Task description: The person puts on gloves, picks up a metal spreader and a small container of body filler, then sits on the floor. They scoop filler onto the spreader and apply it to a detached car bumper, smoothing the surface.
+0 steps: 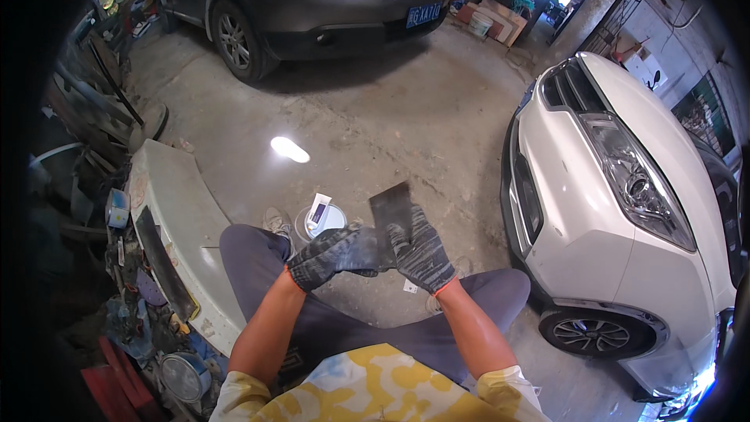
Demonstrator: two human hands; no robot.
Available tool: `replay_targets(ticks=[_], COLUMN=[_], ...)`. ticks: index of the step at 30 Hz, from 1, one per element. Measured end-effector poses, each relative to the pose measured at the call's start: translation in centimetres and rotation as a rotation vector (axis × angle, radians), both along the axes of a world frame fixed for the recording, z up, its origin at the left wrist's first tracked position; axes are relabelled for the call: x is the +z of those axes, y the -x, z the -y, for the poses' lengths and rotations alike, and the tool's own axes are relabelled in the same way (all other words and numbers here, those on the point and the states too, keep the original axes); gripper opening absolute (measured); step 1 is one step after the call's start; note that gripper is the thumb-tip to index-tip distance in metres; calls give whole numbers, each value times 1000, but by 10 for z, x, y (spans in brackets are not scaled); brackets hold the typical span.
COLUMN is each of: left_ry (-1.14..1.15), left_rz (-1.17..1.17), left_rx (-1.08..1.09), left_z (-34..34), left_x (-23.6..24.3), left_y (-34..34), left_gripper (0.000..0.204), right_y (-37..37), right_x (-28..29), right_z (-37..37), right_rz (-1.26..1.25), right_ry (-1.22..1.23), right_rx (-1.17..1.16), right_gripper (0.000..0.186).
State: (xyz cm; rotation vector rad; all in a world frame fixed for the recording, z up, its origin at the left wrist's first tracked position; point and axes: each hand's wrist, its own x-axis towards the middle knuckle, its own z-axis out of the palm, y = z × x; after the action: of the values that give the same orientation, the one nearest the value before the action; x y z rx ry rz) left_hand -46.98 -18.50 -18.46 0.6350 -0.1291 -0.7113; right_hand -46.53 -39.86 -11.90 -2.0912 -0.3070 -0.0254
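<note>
Both my hands wear dark grey knit gloves with orange cuffs and meet in front of my lap. My right hand (423, 253) grips a dark, flat rectangular plate (391, 205), its thumb lying along the face and the top end pointing away from me. My left hand (334, 255) is closed at the plate's lower end, beside a greyish flat part; whether that is a second piece I cannot tell. Just beyond my left hand stands a round tub with a pale lid (333, 219). A white and purple tube (317, 212) lies on top of it.
A white car (578, 211) stands close on my right, a dark grey car (336, 16) across the concrete floor (328, 121). To my left lies a detached pale body panel (176, 187) beside piled clutter, with a tin (184, 376). Boxes and boards (500, 19) fill the far right.
</note>
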Motion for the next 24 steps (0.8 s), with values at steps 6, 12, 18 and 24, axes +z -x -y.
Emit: replay_targets(ticks=[6, 12, 18, 24], left_ry=[-790, -760, -617, -157], left_rz=[531, 742, 648, 295], left_rx=[464, 346, 206, -72], left_z=[34, 40, 40, 30], left_x=[24, 27, 38, 37], left_y=[30, 32, 31, 28], left_gripper=[36, 50, 57, 59], right_y=[6, 28, 46, 49], right_x=[-33, -26, -19, -12], right_z=[-4, -16, -24, -17], right_rz=[-132, 84, -102, 79], right_ry=[-117, -65, -301, -107], right_rx=[-240, -210, -139, 1], right_gripper=[46, 33, 20, 25])
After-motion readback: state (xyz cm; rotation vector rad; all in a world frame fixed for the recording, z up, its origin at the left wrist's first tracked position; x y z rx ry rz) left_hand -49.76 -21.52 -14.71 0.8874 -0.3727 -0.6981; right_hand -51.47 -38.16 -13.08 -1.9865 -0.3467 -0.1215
